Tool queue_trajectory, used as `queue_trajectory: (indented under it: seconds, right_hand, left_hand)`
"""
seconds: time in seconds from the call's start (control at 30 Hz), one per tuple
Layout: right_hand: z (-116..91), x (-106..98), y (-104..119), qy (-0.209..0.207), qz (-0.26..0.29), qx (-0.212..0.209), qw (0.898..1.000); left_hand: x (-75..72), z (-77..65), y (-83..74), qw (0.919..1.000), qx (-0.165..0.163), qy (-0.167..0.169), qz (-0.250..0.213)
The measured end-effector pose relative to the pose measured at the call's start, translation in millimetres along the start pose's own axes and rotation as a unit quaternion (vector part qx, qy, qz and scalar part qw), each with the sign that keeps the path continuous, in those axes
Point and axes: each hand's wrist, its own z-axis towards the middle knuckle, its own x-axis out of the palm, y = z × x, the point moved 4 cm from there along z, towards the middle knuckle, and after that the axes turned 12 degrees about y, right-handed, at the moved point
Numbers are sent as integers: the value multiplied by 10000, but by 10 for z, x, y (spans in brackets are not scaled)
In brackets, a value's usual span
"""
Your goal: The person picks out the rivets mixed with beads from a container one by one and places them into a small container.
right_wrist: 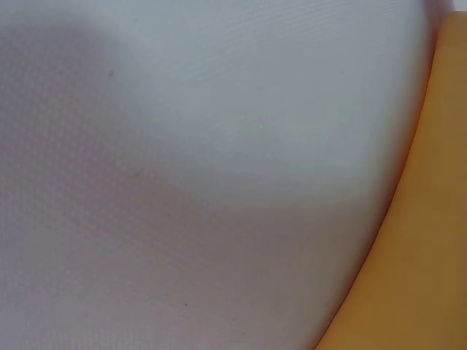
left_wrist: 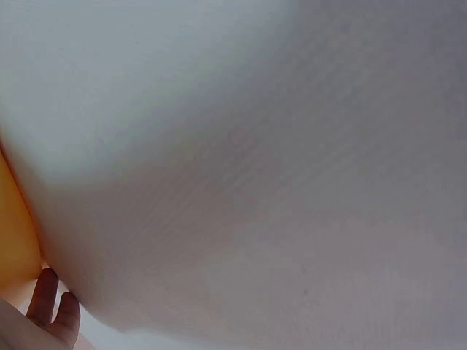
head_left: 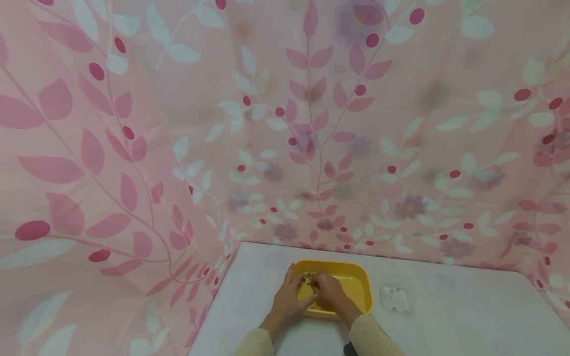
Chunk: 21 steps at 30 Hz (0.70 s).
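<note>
A shallow yellow tray (head_left: 352, 271) stands on the white table, with both hands reaching into its left half. Several small dark and greenish pieces (head_left: 308, 278) lie there between the fingertips, too small to tell their kind. My left hand (head_left: 287, 298) is at the tray's left side, its thumb stretched toward the right hand and its fingertips beside the pieces. In the left wrist view, two fingers of the left hand (left_wrist: 55, 313) show near the yellow wall. My right hand (head_left: 330, 290) bends down over the pieces from the right; its fingertips are hidden. The right wrist view shows the tray's outer wall (right_wrist: 416, 219).
To the right of the tray lies a small clear container (head_left: 395, 299) with a few tiny specks on it. A dark object (head_left: 350, 349) shows beside the right sleeve at the bottom edge. Pink leaf-patterned cloth (head_left: 320, 148) hangs behind and left of the table (head_left: 463, 306).
</note>
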Motion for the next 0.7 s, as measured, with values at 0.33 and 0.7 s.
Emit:
queue_trajectory:
  seconds: [0.33, 0.7]
  right_hand:
    - [2, 19, -23, 73, 59, 41, 9999]
    - [-60, -40, -54, -469, 517, -155, 9974]
  left_hand:
    - [-7, -9, -10, 9999, -60, 31, -156]
    - [-24, -15, -28, 10000, 70, -56, -29]
